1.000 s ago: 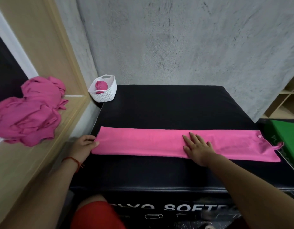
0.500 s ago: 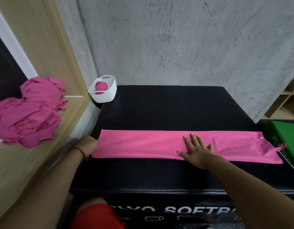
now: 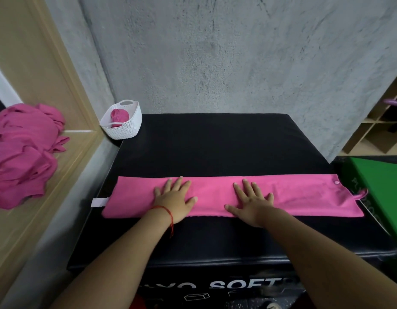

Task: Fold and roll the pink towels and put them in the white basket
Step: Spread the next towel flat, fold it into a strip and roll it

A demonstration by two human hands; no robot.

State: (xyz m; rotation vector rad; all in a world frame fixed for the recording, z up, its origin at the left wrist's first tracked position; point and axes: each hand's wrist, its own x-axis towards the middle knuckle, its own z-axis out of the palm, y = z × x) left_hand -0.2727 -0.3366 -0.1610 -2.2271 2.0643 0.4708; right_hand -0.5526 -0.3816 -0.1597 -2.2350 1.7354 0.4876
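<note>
The left hand [image 3: 174, 200] is now lying flat on the pink towel [image 3: 304, 197], having come in from the towel's left end, where it was a second ago. A white tag [image 3: 100, 202] is showing at that end now. The right hand [image 3: 252, 202] is staying pressed flat just right of the towel's middle. Neither hand is making a grip: all the fingers are spread straight, pressing the cloth down and holding nothing. The towel is lying as a long, narrow folded strip across the near part of the black surface [image 3: 215, 148], well apart from the white basket [image 3: 128, 130] by the far left corner, which is already holding one rolled towel [image 3: 119, 114]. This is looking like smoothing after the lengthwise fold, so rolling from one end is probably coming next. A pile of pink towels [image 3: 21, 152] is waiting on the wooden ledge at the left.
</note>
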